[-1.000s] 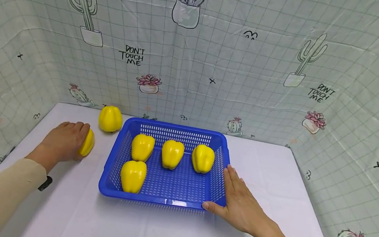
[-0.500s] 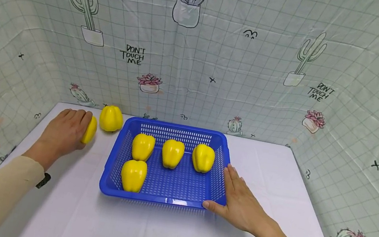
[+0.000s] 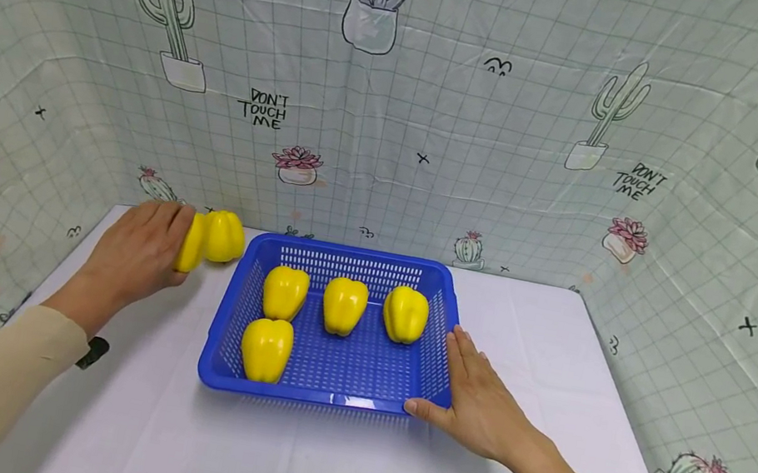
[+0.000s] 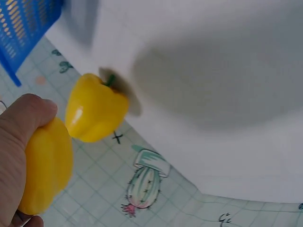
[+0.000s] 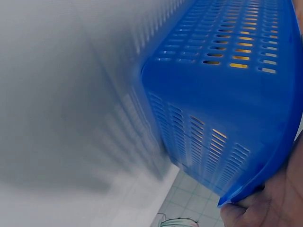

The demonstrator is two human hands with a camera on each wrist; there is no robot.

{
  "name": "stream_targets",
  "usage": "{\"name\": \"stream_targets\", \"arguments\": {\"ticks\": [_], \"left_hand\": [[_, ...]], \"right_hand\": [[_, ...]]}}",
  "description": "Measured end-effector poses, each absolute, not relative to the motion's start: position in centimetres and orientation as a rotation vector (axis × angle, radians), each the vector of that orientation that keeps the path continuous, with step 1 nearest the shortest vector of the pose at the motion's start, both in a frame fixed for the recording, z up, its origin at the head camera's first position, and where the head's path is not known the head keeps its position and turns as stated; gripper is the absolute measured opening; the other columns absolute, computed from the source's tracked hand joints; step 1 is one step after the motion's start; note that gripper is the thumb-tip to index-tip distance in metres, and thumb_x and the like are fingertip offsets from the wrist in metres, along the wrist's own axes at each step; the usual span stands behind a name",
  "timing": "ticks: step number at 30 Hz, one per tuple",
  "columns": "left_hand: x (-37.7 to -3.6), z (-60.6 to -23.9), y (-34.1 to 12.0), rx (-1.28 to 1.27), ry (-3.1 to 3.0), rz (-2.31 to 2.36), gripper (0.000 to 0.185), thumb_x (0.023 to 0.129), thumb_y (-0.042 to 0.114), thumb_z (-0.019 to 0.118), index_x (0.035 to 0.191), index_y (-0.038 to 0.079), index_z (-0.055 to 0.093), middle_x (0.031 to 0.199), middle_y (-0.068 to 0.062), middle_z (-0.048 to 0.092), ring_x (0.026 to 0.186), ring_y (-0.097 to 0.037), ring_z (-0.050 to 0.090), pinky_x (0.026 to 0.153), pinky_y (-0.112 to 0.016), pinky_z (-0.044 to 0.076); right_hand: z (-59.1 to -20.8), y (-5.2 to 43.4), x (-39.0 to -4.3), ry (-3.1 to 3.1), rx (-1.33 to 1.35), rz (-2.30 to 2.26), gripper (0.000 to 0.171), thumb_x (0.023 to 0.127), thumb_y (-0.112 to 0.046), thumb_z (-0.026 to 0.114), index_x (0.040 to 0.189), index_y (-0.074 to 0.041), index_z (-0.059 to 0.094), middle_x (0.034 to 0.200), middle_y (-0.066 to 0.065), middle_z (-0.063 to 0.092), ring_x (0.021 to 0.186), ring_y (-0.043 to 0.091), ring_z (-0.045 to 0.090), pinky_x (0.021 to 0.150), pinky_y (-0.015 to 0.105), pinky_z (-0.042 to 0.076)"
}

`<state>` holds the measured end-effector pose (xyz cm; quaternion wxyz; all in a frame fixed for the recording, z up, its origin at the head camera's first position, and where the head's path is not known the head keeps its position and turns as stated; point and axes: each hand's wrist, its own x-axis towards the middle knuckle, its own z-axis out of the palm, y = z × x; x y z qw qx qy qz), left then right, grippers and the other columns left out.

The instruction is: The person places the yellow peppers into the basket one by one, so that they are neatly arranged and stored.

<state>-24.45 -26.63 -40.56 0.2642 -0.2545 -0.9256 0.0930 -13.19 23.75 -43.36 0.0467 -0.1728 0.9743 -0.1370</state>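
**Left hand lifts a yellow pepper beside a blue basket steadied by the right**

Your left hand (image 3: 135, 254) is wrapped around a yellow pepper (image 3: 191, 243), fingers and thumb curled over it so that only its right-hand edge shows past your knuckles. You hold it at the far left of the table (image 3: 324, 464), just left of the basket's back corner. The left wrist view shows your thumb pressed over the top of this pepper, which looks like a firm grasp.

A second pepper (image 3: 224, 236) sits just beyond the held one, near the backdrop; from the head view the two look close enough to touch, but the wrist view shows a small gap between them.

The blue basket (image 3: 216, 360) lies in the middle of the table. Four peppers stand inside: three in a row along the back, one (image 3: 266, 349) at the front left. The front right of the basket floor is bare.

Your right hand (image 3: 482, 407) lies against the basket's right side with fingers straight along the wall and the thumb hooked at the front corner, seemingly to keep the basket from sliding.

A patterned cloth with cactus drawings (image 3: 372, 100) hangs behind and around the table.
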Motion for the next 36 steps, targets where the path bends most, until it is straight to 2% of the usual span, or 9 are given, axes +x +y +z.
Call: {"name": "stream_targets", "arguments": {"ticks": [9,14,20,26,33,36], "left_hand": [[-23.8,-38.8,-24.0,-0.675,-2.504,0.271,0.098,0.07,0.032,0.099,0.137,-0.012,0.044,0.122,-0.032,0.059,0.114,-0.046,0.058,0.111,-0.055,0.049],[-23.4,-38.1,-22.2,-0.721,-2.453,0.26,0.093,0.072,0.032,0.097,0.137,-0.011,0.046,0.121,-0.031,0.06,0.114,-0.045,0.059,0.112,-0.052,0.05],[-22.6,-37.2,-19.6,-0.792,-2.449,0.225,0.102,0.07,0.043,0.098,0.139,-0.012,0.048,0.125,-0.03,0.061,0.116,-0.044,0.059,0.113,-0.051,0.05],[-21.4,-36.5,-16.3,-0.891,-2.472,0.165,0.103,0.068,0.05,0.099,0.136,-0.009,0.051,0.121,-0.025,0.063,0.114,-0.041,0.061,0.112,-0.048,0.051],[-20.1,-36.6,-12.7,-0.988,-2.544,0.186,0.1,0.073,0.057,0.092,0.139,-0.007,0.052,0.122,-0.02,0.063,0.112,-0.036,0.061,0.109,-0.043,0.053],[-19.6,-37.0,-11.3,-1.026,-2.648,0.144,0.1,0.077,0.055,0.09,0.145,-0.006,0.049,0.13,-0.02,0.062,0.119,-0.035,0.061,0.115,-0.045,0.05]], "right_hand": [[-43.3,23.6,-13.2,2.962,-0.515,-0.426,0.122,0.092,-0.082,0.055,0.165,0.008,0.015,0.174,0.03,0.012,0.16,0.047,0.02,0.128,0.064,0.024],[-43.3,23.6,-13.2,2.963,-0.504,-0.407,0.123,0.091,-0.083,0.054,0.165,0.007,0.016,0.174,0.029,0.012,0.161,0.046,0.018,0.129,0.063,0.022],[-43.3,23.6,-13.1,2.966,-0.501,-0.391,0.123,0.091,-0.083,0.054,0.165,0.007,0.016,0.174,0.028,0.011,0.162,0.045,0.017,0.129,0.062,0.021],[-43.2,23.6,-13.2,2.977,-0.51,-0.382,0.122,0.092,-0.083,0.053,0.165,0.008,0.017,0.174,0.028,0.013,0.161,0.046,0.018,0.129,0.063,0.023],[-43.2,23.7,-13.2,2.983,-0.511,-0.38,0.121,0.092,-0.082,0.053,0.165,0.008,0.017,0.174,0.029,0.013,0.161,0.046,0.018,0.129,0.063,0.023],[-43.2,23.7,-13.2,2.981,-0.509,-0.384,0.122,0.092,-0.083,0.053,0.165,0.007,0.017,0.174,0.029,0.014,0.161,0.046,0.018,0.129,0.063,0.022]]}}
